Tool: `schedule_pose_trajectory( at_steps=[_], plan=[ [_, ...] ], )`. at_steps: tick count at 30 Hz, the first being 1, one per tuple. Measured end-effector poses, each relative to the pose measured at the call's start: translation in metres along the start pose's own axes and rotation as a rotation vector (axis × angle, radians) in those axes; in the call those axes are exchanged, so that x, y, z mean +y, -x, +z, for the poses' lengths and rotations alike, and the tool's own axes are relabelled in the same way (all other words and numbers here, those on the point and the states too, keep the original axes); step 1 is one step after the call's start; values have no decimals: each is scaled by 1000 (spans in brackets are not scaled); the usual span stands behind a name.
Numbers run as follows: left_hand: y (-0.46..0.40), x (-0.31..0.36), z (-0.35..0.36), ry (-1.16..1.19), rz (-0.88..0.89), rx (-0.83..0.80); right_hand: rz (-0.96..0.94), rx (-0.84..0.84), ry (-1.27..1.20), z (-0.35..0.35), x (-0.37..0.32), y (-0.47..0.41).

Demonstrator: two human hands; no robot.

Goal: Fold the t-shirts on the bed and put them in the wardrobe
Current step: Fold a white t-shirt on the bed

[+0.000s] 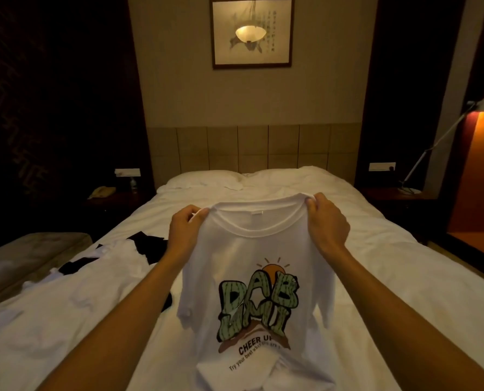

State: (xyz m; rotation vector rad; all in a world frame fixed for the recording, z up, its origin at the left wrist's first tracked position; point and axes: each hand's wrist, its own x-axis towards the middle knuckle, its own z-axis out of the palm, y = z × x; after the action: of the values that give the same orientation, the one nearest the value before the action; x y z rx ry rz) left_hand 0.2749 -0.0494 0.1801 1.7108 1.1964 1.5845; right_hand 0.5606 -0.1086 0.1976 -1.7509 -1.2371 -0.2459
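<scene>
From the head camera, a white cotton t-shirt with a green cartoon print hangs in the air above the white-sheeted bed, its printed front facing the camera and its hem bunching on the sheet near the bottom of the view. The left hand pinches the shirt's shoulder seam beside the collar, fingers curled over the cloth. The right hand pinches the opposite shoulder in the same way, held slightly higher, so the neckline tilts. Both bare forearms reach in from the lower corners.

On the left side of the bed lies a loose heap of white and black garments, unfolded and overlapping; how many pieces it holds is hard to make out in the dim light. Two white pillows rest against the tan panelled headboard. A framed picture hangs on the wall above, reflecting a ceiling light. A metal desk lamp stands on the right nightstand, and a pale telephone sits on the left one.
</scene>
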Motion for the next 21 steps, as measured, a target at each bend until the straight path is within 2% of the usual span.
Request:
schedule_pose_trajectory(
  at_steps=[2,4,7,11,15,21],
  plan=[
    [3,8,5,-66,18,114,-27,81,107,-2,-7,3],
    [2,22,2,-258,111,211,-95,209,160,-7,-11,0],
    [-3,53,-11,-498,385,335,-217,374,189,-25,-16,-9],
    [-16,101,-28,-651,675,480,-315,527,230,-66,-36,-27],
    [-26,156,-45,-747,830,586,-377,679,216,-115,-63,-41],
    [-26,225,-67,-747,930,748,-437,814,138,-175,-99,-48]
  ],
)
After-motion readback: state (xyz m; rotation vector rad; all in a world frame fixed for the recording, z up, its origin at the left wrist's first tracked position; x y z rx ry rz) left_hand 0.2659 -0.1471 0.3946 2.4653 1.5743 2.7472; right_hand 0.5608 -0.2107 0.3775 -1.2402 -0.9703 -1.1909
